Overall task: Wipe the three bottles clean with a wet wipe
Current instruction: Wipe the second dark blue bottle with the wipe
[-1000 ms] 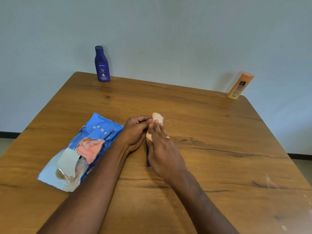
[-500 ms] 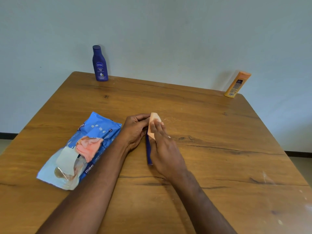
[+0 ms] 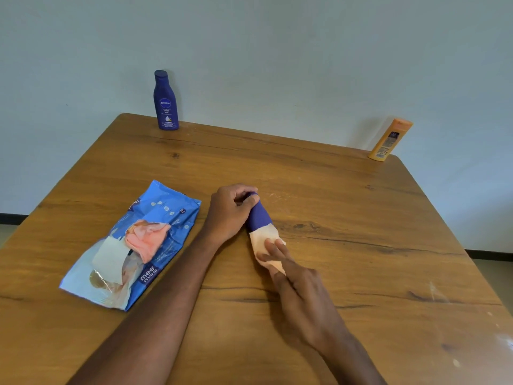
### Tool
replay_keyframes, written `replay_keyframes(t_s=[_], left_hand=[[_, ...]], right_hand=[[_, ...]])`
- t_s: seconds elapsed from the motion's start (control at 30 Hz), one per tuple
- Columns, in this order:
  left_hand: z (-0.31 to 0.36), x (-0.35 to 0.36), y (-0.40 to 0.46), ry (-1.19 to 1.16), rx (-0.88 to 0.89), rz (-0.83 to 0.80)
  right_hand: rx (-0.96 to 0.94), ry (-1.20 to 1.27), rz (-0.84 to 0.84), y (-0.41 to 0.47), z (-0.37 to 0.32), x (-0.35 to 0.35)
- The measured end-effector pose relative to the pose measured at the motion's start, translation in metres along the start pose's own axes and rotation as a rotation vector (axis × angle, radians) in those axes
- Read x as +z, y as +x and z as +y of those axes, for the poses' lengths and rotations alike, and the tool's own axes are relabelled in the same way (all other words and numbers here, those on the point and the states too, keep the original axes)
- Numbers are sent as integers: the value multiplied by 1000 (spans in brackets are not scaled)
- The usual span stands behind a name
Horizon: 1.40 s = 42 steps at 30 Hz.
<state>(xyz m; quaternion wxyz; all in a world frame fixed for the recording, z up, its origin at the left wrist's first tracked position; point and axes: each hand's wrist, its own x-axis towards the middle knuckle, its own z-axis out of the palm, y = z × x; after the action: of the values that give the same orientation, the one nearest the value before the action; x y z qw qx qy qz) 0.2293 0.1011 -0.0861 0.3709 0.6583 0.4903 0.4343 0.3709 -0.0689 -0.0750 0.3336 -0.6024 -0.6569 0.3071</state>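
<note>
A dark blue bottle (image 3: 259,218) lies on the wooden table (image 3: 347,218) near the middle. My left hand (image 3: 229,212) grips its far cap end. A pale peach wet wipe (image 3: 265,245) is wrapped around the bottle's near half, and my right hand (image 3: 294,282) presses it there with the fingers. A second dark blue lotion bottle (image 3: 165,101) stands upright at the far left edge by the wall. At the far right corner an orange bottle (image 3: 390,140) leans against the wall.
A blue wet-wipe pack (image 3: 166,212) lies left of my hands, its flap open and a pink wipe (image 3: 147,237) sticking out. The wall runs along the table's far edge.
My right hand has slid the wipe from the bottle's far end toward me, uncovering the blue upper part. The left hand stays on the cap end.
</note>
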Motion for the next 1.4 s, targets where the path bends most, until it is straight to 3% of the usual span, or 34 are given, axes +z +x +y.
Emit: replay_keyframes(t_s=[0.07,0.13,0.23,0.33,0.4,0.5,0.67,0.9,1.13,1.4], left_hand=[[0,-2,-2,174,133,-43],[-1,-6,-4,184,195,-99],[2,-14,-4,159,312,-238],[10,-21,-5,287,270,-510],[15,-22,-8,336,224,-682],[20,-22,-11,345,193,-797],[22,-31,-8,293,137,-812],[20,-46,-10,455,81,-973],[18,-24,-6,543,276,-732],[27,-20,-12,70,350,-321]], right_hand=[[31,41,-12,4,-1,-3],[60,83,-9,9,1,-4],[236,453,98,20,4,-13],[456,835,294,27,2,-30],[554,928,394,28,3,-38],[623,1049,431,27,6,-40],[624,1186,394,22,9,-38],[602,1011,365,18,5,-31],[590,992,369,22,-5,-23],[317,1151,571,38,-21,-55]])
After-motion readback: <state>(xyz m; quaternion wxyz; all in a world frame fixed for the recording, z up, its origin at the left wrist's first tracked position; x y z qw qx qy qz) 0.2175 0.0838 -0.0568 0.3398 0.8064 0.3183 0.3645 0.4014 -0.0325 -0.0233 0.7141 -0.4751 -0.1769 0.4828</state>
